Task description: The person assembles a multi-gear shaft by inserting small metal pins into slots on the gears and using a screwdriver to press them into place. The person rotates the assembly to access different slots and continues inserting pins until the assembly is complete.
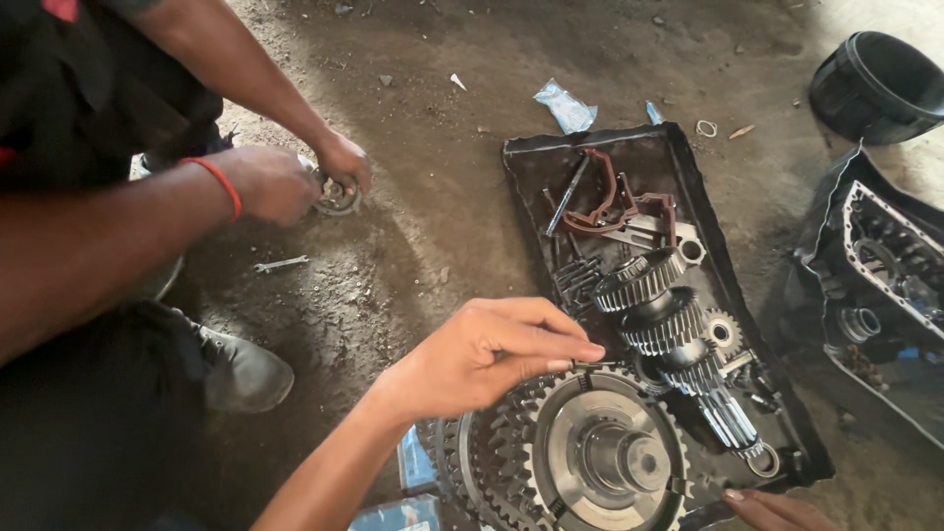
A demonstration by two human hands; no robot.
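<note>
- head view: left hand (477,356) reaches in from the lower middle, fingers pressed together with thumb and fingertips pinching a small dark metal piece (590,365) just above the rim of the big gear stack.
- right hand (777,509) shows only at the bottom edge, lying flat at the tray's lower corner; whether its fingers are spread or curled cannot be told.
- large gear assembly (575,452), toothed rings around a bright hub and a stub shaft, sits at the bottom centre, right under the left hand's fingertips.
- black tray (526,162) lies on the dirt floor (423,226) to the right of the left hand; it bears a long geared shaft (669,329) lying aslant, a small loose gear (723,331) just beside that shaft, and reddish shift forks (615,202) near its upper end.
- another person crouches at the upper left, both hands (305,177) closed about a small round metal part (336,197); a red band is on one wrist.
- small spanner (280,264) lies on the ground below those hands, near a grey shoe (241,369).
- open gearbox casing (885,265) rests at the right edge, a black round tub (875,87) above it.
</note>
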